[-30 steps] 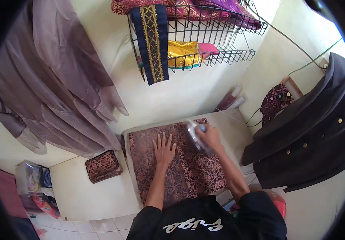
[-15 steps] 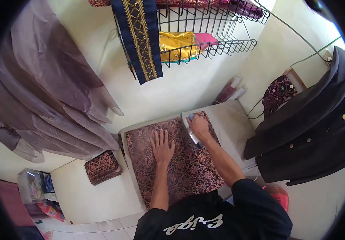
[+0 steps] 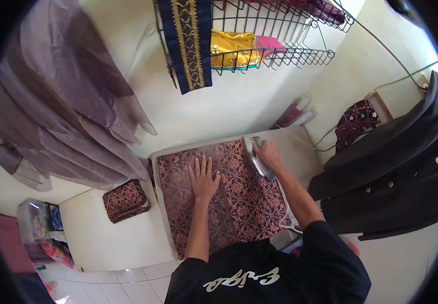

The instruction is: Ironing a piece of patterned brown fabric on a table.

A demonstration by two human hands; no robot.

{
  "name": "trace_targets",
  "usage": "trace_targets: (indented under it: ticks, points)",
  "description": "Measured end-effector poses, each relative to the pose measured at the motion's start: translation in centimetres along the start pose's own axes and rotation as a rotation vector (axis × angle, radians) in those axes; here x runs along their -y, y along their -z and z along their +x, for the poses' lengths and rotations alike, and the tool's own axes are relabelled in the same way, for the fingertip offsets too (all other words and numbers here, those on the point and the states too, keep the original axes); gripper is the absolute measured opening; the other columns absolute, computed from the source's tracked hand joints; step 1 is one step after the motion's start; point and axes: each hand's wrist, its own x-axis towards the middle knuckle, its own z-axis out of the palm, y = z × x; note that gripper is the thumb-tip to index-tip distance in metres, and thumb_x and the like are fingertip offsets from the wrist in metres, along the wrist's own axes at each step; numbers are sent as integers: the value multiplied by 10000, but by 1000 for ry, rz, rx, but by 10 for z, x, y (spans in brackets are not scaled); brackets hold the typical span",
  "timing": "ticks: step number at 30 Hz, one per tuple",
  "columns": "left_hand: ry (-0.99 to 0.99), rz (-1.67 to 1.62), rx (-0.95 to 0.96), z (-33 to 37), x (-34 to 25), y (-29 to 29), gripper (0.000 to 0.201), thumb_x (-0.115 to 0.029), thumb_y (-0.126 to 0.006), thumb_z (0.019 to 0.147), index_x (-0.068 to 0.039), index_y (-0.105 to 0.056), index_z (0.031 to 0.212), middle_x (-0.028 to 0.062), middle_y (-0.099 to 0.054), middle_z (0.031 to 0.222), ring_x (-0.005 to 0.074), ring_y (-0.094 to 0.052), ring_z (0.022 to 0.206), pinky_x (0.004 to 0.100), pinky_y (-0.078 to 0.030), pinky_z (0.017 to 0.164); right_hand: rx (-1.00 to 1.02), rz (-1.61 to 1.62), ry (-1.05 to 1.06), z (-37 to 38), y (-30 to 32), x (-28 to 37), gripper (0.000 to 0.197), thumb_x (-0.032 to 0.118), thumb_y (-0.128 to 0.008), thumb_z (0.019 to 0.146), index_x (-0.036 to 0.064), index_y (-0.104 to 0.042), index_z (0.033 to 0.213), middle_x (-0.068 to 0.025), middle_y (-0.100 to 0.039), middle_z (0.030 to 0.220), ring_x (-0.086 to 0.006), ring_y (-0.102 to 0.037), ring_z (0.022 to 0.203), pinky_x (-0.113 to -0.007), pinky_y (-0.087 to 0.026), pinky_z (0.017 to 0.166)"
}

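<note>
Right hand (image 3: 268, 153) wrapped around iron (image 3: 257, 165), by right edge of cloth (image 3: 247, 213); iron slants, far end leftward. Left hand (image 3: 204, 184) flat, fingers spread, left of iron.

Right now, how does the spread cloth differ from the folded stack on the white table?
The spread cloth lies flat and wide; the folded stack is smaller and layered. The left hand rests on the spread cloth, while no hand touches the folded stack. Both show a dark ground with pinkish flowers.
</note>
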Motion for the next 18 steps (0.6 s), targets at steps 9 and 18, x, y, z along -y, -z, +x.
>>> trace_targets:
  ticks: [9,18]
  points:
    - [11,18,23,4,-1,-1,669,-501,-452,975,-210,-270,1550,42,-185,1621,300,-149,1491,572,-74,1199,-181,90,35,-4,-4,32,531,484,-619,879,-39,-676,953,-328,-656,884,-465,-659,861,-518,-531,802]
    - [-15,-101,78,0,16,5,677,-545,-433,985,-186,-290,1541,74,-182,1621,302,-141,1495,536,-54,1208,88,-88,304,-41,-7,67,566,505,-631,875,-53,-657,962,-267,-669,862,-469,-660,785,-518,-546,769]
